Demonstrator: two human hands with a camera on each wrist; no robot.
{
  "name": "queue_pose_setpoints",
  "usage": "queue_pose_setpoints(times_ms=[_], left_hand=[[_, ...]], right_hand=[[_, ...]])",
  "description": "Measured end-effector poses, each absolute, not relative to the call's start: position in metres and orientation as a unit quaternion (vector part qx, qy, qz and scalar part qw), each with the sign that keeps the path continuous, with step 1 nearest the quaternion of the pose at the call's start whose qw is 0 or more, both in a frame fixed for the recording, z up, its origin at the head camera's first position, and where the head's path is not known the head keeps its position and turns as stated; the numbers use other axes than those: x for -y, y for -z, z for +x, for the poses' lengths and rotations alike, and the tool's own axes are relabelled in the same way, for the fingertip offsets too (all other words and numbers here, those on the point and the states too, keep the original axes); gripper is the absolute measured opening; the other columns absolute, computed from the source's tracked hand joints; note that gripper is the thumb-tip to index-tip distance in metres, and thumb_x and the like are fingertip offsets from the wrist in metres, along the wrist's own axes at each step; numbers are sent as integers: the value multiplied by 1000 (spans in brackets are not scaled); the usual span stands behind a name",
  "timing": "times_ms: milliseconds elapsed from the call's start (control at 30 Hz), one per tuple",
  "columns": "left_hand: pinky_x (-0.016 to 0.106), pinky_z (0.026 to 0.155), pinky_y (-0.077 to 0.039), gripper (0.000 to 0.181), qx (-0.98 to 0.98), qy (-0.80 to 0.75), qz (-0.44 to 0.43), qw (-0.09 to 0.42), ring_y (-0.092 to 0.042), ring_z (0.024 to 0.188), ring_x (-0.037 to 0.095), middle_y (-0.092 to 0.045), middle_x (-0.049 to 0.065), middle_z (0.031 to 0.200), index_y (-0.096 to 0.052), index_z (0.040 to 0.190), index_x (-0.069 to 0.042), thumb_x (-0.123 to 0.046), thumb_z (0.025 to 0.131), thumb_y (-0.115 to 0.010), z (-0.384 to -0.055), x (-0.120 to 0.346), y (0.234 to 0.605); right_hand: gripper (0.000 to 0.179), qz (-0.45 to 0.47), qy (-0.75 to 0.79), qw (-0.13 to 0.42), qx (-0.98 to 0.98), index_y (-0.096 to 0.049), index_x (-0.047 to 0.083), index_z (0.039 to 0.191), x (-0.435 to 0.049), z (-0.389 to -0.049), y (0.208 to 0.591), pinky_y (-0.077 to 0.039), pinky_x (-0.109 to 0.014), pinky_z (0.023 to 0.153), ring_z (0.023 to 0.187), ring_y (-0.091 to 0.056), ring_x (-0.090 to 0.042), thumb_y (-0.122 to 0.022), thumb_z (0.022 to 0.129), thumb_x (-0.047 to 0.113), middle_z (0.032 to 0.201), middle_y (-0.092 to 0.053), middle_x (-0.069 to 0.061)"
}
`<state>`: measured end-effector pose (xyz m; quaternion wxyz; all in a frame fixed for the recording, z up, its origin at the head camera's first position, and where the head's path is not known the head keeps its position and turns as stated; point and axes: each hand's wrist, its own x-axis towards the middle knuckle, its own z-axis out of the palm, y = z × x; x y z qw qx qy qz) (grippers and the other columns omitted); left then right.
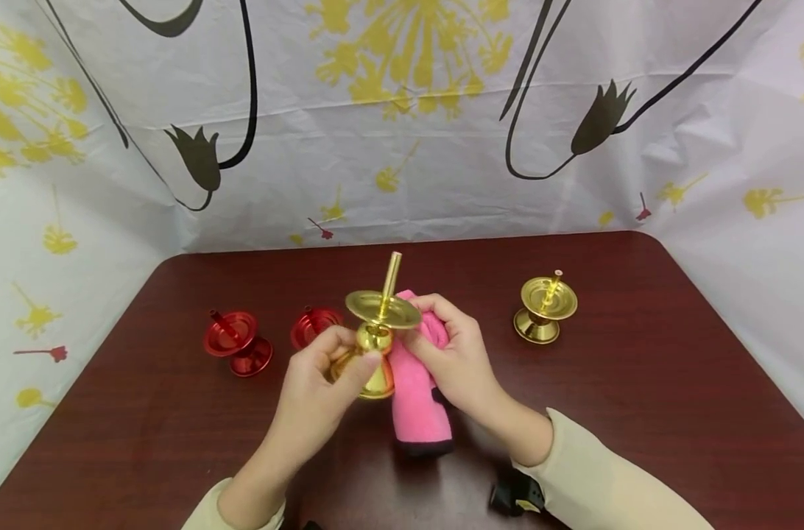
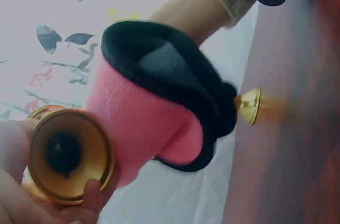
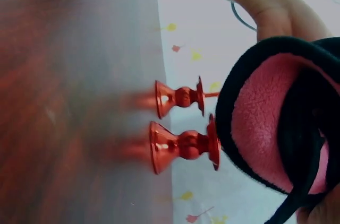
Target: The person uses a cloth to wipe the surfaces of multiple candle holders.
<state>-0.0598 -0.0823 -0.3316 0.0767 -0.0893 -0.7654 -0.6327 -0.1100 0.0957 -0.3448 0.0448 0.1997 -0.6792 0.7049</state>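
Left hand (image 1: 314,390) grips a dish-topped gold metal candlestick (image 1: 374,338), right hand (image 1: 460,359) a black-edged pink plush cloth (image 1: 418,405); I'd rub gently.

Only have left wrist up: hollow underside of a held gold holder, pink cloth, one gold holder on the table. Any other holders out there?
Observer: Yes, the head view shows a red holder and a second red holder on the table.
Operator: Top of the held one? I only get its base.
Observer: The held gold holder has a dish with a thin gold tube rising from it, tilted slightly.
Operator: And the right hand? Cloth blocks it.
Observer: The right hand grips the pink cloth, close beside that dish.
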Motion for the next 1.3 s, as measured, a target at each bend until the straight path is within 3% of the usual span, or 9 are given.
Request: queue_pose_setpoints(times_ms=[67, 200, 400, 600, 800, 1033, 1167, 1300], left_hand=[[26, 57, -54, 12, 770, 627, -91, 82, -61, 65, 8, -69, 14, 79, -62, 99, 2, -9, 95, -64, -59, 81, 331], [27, 62, -57, 13, 762, 636, -86, 82, -64, 68, 10, -69, 18, 82, -61, 100, 2, -10, 96, -62, -58, 80, 328], [28, 65, -59, 14, 757, 641, -94, 78, -66, 71, 10, -70, 20, 87, -60, 102, 3, -10, 97, -61, -58, 79, 328], [28, 64, -58, 13, 754, 647, -75, 90, -65, 70, 9, -70, 19, 86, -60, 102, 3, -8, 96, -62, -61, 78, 329], [23, 58, -51, 14, 758, 645, -32, 94, -59, 65, 8, -68, 17, 79, -60, 100, 4, -9, 95, -63, -68, 78, 333], [22, 78, -58, 40, 780, 622, -43, 50, -66, 87, 12, -68, 16, 109, -61, 120, -2, -8, 84, -76, -69, 82, 333], [23, 81, -58, 44, 754, 653, -37, 66, -67, 90, 12, -65, 17, 114, -61, 121, 1, -2, 81, -78, -68, 82, 332], [22, 79, -57, 42, 712, 694, -20, 99, -67, 92, 11, -65, 11, 109, -59, 117, 7, 6, 78, -76, -66, 82, 331]], right_hand=[[22, 195, -718, 30, 668, -62, -2, 111, -95, -109, 344, -58, -27, 56, 66, -62, -6, -67, 90, -2, 86, -65, -4], [23, 194, -734, 55, 648, -61, -3, 110, -95, -106, 343, -60, -28, 60, 72, -65, -6, -68, 88, -4, 97, -67, -2], [18, 214, -732, 114, 637, -61, -5, 103, -94, -101, 347, -58, -24, 60, 73, -64, -5, -70, 87, -5, 96, -66, 0], [18, 224, -725, 140, 636, -61, -3, 101, -94, -100, 349, -57, -22, 59, 73, -63, -6, -72, 86, -2, 94, -65, -2], [20, 194, -726, 118, 649, -61, -3, 102, -92, -104, 351, -57, -23, 59, 72, -62, -8, -71, 85, -7, 94, -63, 1], [22, 121, -766, 62, 628, -60, -2, 108, -90, -111, 356, -58, -26, 57, 70, -65, -8, -71, 89, 2, 92, -65, -1], [22, 128, -763, 80, 628, -60, -1, 108, -90, -109, 354, -59, -27, 56, 69, -65, -8, -71, 89, 3, 94, -65, -3], [22, 170, -741, 120, 639, -61, -1, 106, -89, -105, 352, -57, -25, 55, 67, -61, -7, -70, 87, -4, 94, -63, -1]])
